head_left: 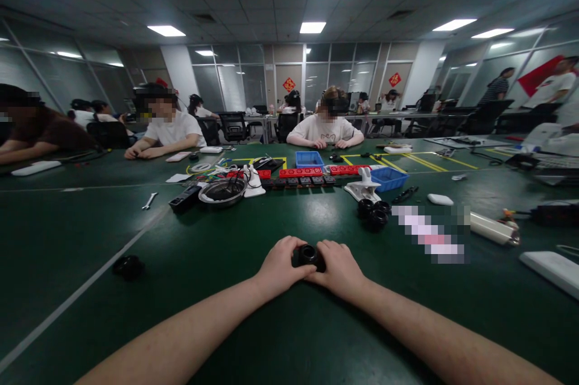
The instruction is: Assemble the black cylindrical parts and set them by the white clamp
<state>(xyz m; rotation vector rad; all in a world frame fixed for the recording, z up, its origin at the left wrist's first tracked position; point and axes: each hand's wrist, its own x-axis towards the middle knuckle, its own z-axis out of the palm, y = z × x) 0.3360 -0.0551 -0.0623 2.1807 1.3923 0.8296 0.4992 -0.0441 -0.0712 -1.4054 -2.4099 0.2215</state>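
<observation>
Between my two hands, on the green table, is a black round part with a ring-like opening on top [308, 254]. My left hand [281, 265] wraps its left side, thumb in front and fingers behind. On the other side my right hand [340, 269] curls round the same part, and the thumbs come close together at the front. Its lower portion is partly hidden by the fingers. A cluster of similar black round parts [374, 215] stands ahead to the right. Another black part [128, 267] lies off to the left.
Red power strips [300, 172] run across the middle. Around them are blue bins [389, 178], a white clamp-like stand [362, 186], a round metal-rimmed dish [222, 192] and a wrench [149, 201]. A cream cylinder [493, 228] lies right. A co-worker [325, 125] sits opposite.
</observation>
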